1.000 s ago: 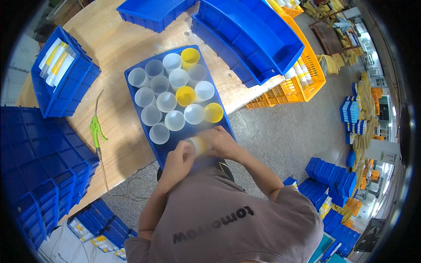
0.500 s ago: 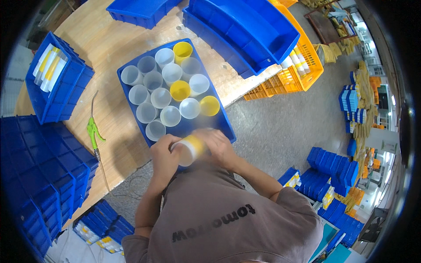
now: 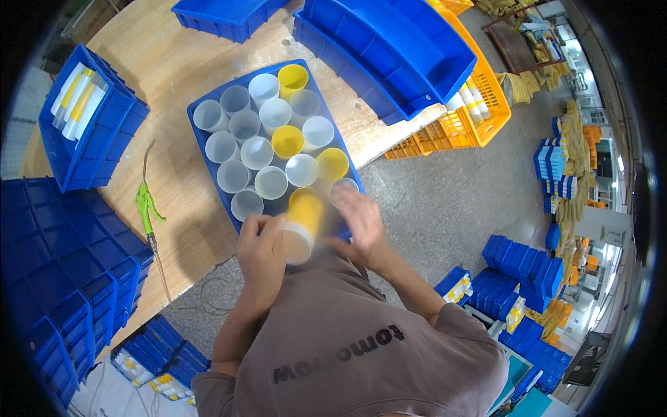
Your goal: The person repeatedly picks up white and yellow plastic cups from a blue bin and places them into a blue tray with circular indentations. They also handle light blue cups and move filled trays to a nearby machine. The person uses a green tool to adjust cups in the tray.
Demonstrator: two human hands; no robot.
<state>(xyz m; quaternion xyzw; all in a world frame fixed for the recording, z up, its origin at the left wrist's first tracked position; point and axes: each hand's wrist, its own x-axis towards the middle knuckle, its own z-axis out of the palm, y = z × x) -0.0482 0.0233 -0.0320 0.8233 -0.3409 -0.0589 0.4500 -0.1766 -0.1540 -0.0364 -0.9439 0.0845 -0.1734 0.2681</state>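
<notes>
Since the earlier frame the yellow-and-white plastic tube has tilted up toward the blue plastic tray of upright tubes. Left hand is wrapped around its white lower end. Right hand is motion-blurred beside the tube; grip cannot be told.

wooden table | blue trays | green tool

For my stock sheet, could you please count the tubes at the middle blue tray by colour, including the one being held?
Clear tubes: 14
Yellow tubes: 3
Held yellow tube, in left hand: 1
Total: 18
</notes>
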